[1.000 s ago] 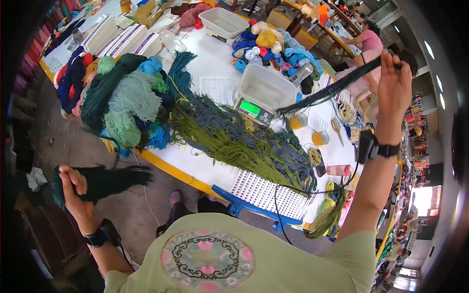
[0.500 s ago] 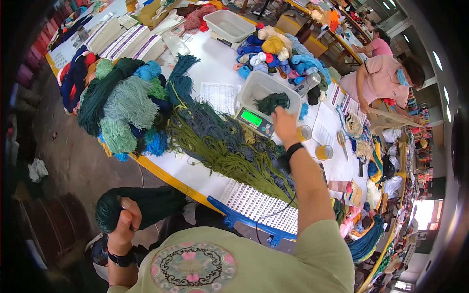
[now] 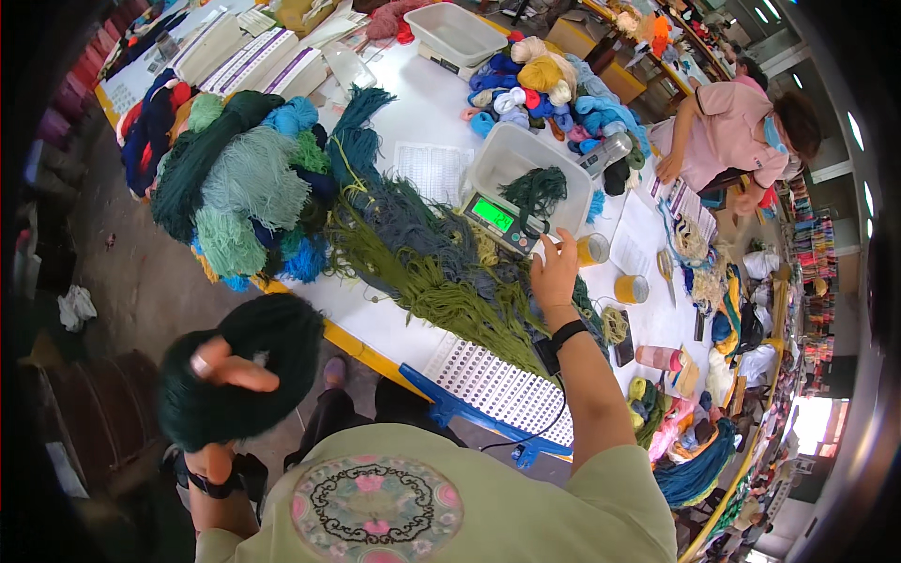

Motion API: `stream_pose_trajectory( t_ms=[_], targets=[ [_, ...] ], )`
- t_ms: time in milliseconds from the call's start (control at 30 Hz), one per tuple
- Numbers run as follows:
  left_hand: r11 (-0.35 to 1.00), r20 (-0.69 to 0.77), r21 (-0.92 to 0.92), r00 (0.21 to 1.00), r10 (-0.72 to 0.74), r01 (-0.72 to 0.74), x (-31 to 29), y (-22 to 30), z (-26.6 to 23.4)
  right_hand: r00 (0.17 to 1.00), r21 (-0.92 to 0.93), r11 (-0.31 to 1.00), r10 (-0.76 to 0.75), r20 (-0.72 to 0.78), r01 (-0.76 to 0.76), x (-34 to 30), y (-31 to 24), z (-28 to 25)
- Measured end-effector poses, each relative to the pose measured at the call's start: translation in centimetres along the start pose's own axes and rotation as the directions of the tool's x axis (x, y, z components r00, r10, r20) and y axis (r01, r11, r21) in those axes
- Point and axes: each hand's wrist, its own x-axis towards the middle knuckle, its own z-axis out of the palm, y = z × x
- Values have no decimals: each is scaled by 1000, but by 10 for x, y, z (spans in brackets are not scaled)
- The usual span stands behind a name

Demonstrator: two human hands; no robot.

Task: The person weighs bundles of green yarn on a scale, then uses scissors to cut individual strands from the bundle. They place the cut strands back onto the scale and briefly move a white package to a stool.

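Observation:
A thick hank of dark green yarn is in my left hand, raised beside the table's front edge, its strands wrapped around the fingers. My right hand is over the front corner of a digital scale with a lit green display. Its fingers are apart, with nothing visible in them. On the scale sits a whitish plastic tray. A small bundle of dark green yarn lies in it, a loop hanging over the near rim. Olive and grey-blue yarn spreads across the table left of my right forearm.
At the left, a heap of green and blue hanks overhangs the table edge. Colourful yarn balls lie behind the tray. Yellow-orange jars, scissors and a phone are at the right. A co-worker in pink works beyond.
My right hand has drawn back from the tray toward me, leaving the small yarn bundle inside. The hank in my left hand has come up and bunched, where its length stretched out sideways before.

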Motion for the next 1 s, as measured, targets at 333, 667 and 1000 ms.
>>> stream_pose_trajectory(
  t_ms=[333,667,1000],
  targets=[
    [994,-39,26,993,-108,109,-17,-19,-17,995,-261,965,47,87,-22,16,-3,33],
    [728,175,-580,929,-326,365,19,-50,-2,965,542,836,-60,254,-90,61,-205,-58],
    [727,328,-609,935,-134,318,28,-17,-26,871,757,653,-355,341,-30,-2,-355,-179]
  ],
)
